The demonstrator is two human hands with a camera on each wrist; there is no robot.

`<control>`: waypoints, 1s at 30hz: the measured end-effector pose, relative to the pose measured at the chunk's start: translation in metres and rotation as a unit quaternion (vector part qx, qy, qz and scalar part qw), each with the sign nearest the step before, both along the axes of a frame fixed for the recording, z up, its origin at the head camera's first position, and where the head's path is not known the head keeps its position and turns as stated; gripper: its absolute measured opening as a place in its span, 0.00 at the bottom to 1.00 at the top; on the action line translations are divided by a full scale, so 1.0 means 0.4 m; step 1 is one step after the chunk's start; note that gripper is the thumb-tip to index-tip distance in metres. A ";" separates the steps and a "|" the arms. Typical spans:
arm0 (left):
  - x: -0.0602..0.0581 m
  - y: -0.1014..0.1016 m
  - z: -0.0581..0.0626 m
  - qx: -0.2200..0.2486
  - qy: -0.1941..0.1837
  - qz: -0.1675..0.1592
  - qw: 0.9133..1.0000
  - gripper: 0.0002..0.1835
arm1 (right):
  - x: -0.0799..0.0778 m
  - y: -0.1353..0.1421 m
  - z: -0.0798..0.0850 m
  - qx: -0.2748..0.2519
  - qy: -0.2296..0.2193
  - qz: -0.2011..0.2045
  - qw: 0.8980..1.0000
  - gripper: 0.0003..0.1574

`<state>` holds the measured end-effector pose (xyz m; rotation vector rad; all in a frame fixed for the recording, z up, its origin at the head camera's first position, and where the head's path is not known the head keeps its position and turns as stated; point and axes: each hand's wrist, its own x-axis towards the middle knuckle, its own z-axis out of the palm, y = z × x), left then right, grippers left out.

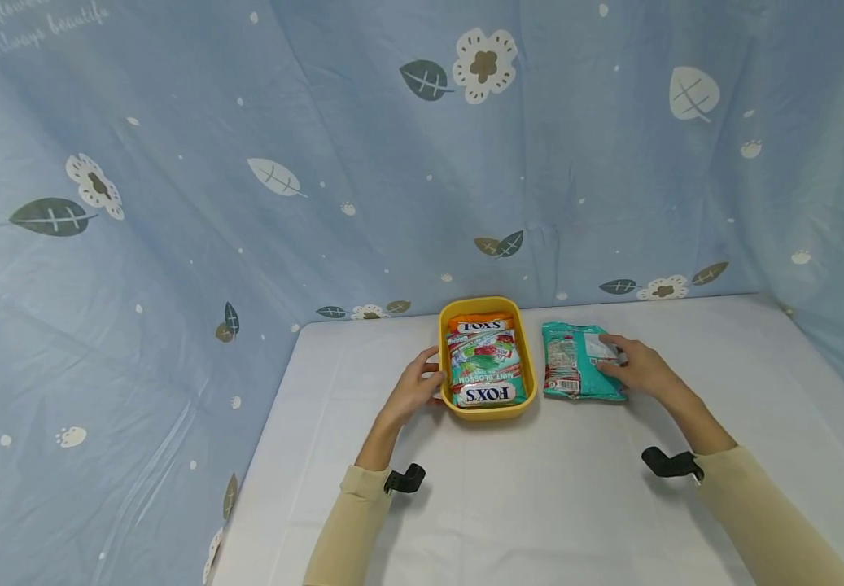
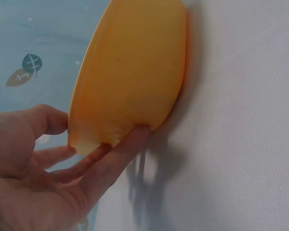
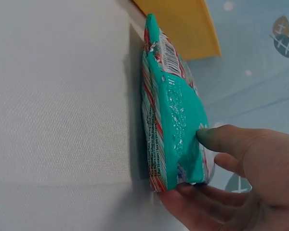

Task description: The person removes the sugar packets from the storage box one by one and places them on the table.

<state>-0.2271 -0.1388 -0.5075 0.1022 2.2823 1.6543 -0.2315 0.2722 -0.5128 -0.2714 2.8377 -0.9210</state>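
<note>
While a blue floral curtain (image 1: 363, 179) backs the white surface (image 1: 524, 505), a left hand (image 1: 410, 391) rests spread fingers (image 2: 108, 166) against a yellow container (image 1: 495, 413) — a right hand (image 1: 641, 370) pinches a teal packet (image 1: 570, 358) beside it.

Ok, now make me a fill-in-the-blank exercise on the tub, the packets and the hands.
The tub is coloured ____.
The person's ____ hand touches the tub.
Large letters on the Mint Blossom packet spell the brand ____.
Counting the teal packet at the right hand, packets outside the tub number ____.
Missing words: yellow; left; FOX'S; one.
</note>
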 end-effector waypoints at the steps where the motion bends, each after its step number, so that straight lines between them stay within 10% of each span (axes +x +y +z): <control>1: 0.000 0.000 0.001 0.001 -0.003 -0.001 1.000 0.32 | 0.001 -0.001 0.001 0.003 0.004 0.001 1.000 0.39; 14: 0.036 0.009 0.089 0.004 -0.016 -0.007 1.000 0.32 | 0.012 -0.021 0.019 0.058 0.015 -0.024 0.998 0.40; 30: 0.030 0.007 0.079 0.014 -0.015 -0.010 1.000 0.32 | 0.024 -0.068 0.073 0.082 0.034 -0.016 0.996 0.38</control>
